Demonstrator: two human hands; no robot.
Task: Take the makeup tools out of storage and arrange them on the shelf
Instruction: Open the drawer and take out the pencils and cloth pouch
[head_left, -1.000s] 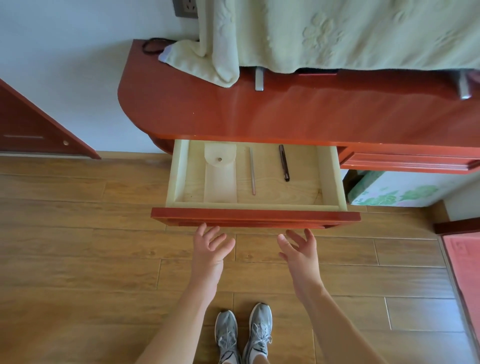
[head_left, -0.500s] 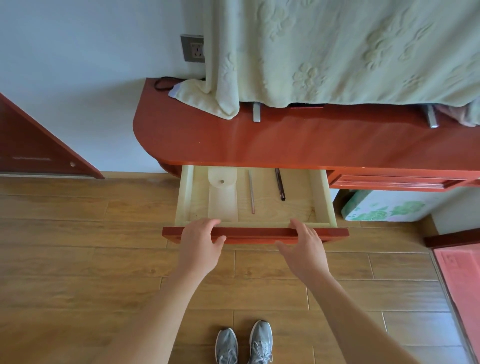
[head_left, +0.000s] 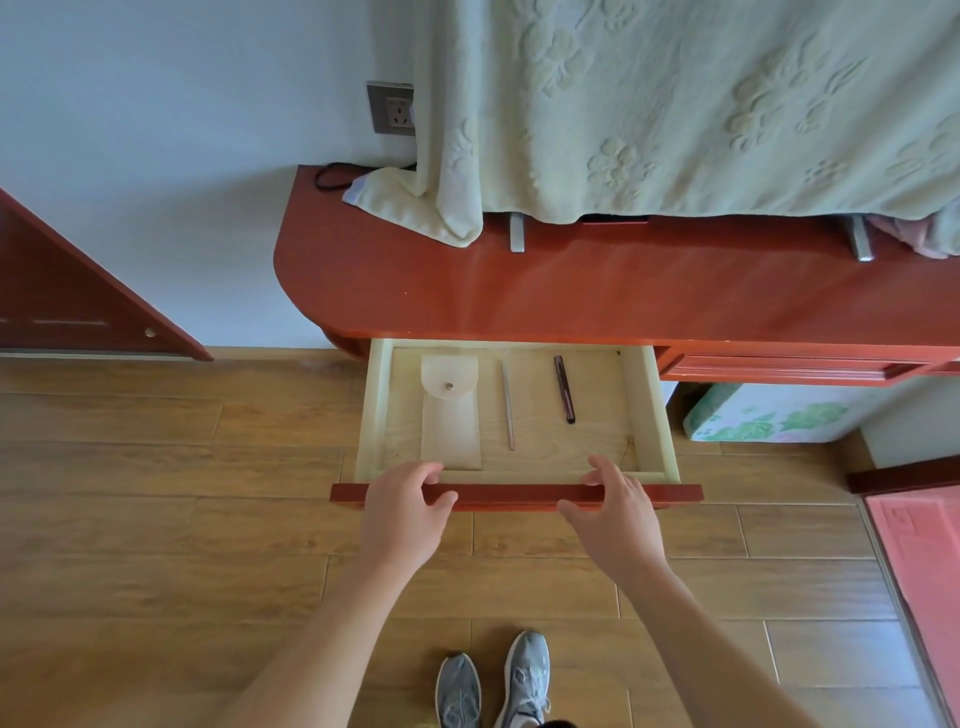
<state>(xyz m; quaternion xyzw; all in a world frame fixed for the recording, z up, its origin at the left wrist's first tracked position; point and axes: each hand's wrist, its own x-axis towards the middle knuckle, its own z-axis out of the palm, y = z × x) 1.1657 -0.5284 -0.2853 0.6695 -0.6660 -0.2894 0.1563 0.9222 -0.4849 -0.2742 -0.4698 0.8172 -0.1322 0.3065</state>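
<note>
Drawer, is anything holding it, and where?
Yes: the left-hand grip and right-hand grip both hold the drawer by its red front's top edge.

Arms outstretched, left hand (head_left: 404, 512) and right hand (head_left: 615, 514) grip the drawer front (head_left: 511, 497)

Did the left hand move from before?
Yes. The left hand moved forward, from short of the drawer front to gripping its top edge.

No readable writing

We find no words, numbers or brand marks we can read; faint marks on the red mat (head_left: 919, 571) are too blurred for us to make out.
</note>
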